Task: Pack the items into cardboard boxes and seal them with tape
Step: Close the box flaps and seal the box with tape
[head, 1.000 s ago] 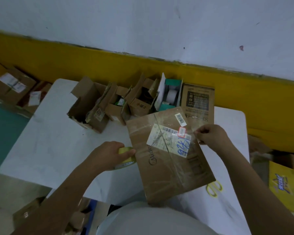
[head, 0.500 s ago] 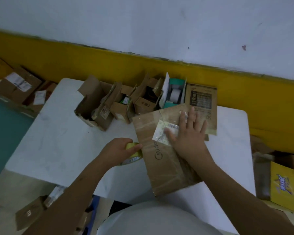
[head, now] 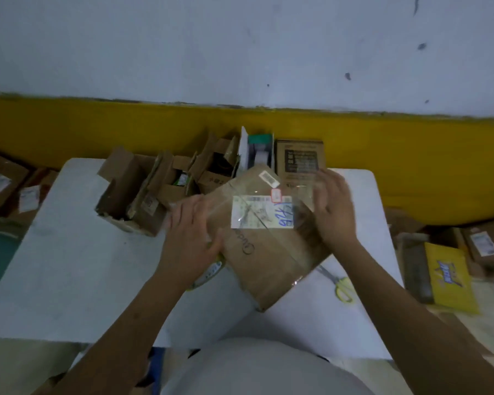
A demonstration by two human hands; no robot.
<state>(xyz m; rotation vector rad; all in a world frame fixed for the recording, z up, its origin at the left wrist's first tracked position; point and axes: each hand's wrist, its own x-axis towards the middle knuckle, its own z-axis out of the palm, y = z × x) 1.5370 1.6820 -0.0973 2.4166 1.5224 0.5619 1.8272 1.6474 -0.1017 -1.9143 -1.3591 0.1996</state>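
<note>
While the left hand point(head: 193, 238) and right hand point(head: 332, 212), fingers point(head: 187, 208) wide, press the brown cardboard box point(head: 268, 258), pushing hard could slide it off the white surface point(head: 77, 252)

The white desk point(head: 69, 266) carries a taped cardboard box point(head: 268, 252) at its middle. A tape roll point(head: 208, 276) lies just beside the box's left side, and yellow-handled scissors point(head: 340, 283) lie near its right. Open cardboard boxes point(head: 131, 195) and a printed carton point(head: 300, 161) line the far edge.

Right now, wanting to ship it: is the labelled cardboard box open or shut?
Shut: the cardboard box has flat flaps, with clear tape across its top and label.
</note>
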